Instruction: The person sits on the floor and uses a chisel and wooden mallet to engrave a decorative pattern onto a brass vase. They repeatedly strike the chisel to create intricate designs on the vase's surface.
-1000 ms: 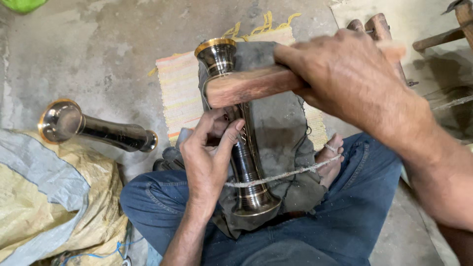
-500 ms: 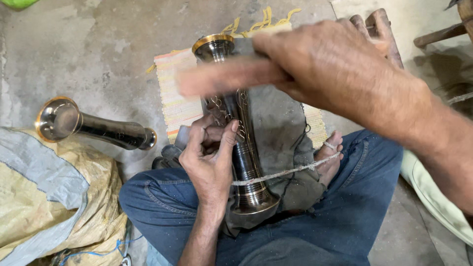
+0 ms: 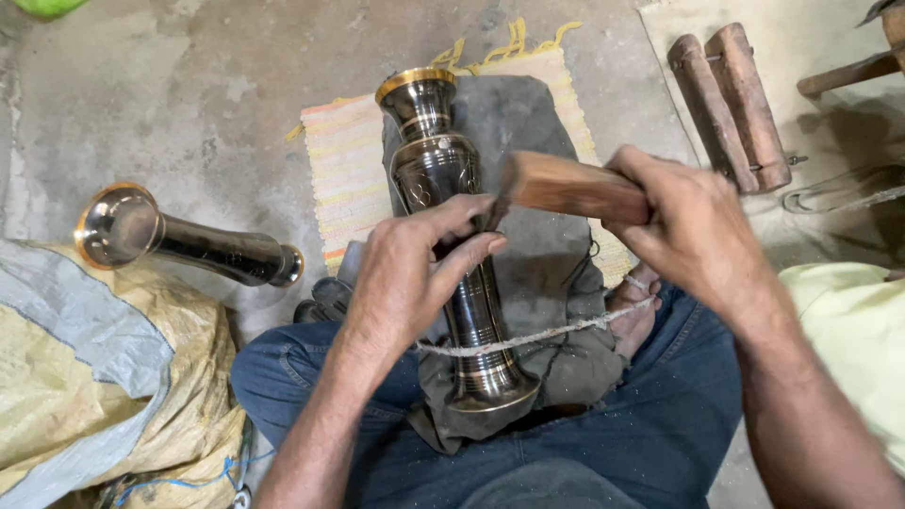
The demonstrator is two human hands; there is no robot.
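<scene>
Vase [image 3: 451, 188] — under both hands [image 3: 415, 273]

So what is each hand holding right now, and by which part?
The right hand grips a brown wooden mallet by one end. The left hand rests on the middle of the dark engraved metal vase, fingers pinched; any tool there cannot be told.

A tall dark metal vase with a brass rim [image 3: 443, 179] lies lengthwise on a grey cloth pad [image 3: 537, 123] over the person's lap, a pale twine cord [image 3: 556, 332] crossing its lower part. The left hand [image 3: 405, 273] rests on its middle; the right hand [image 3: 688, 226] holds a brown wooden mallet block [image 3: 566, 188] just right of it. A second dark brass-mouthed vase [image 3: 179, 240] lies on the concrete floor [image 3: 189, 94] to the left, beside a yellow woven sack [image 3: 85, 377]. Two brown wooden mallets [image 3: 731, 104] lie far right.
</scene>
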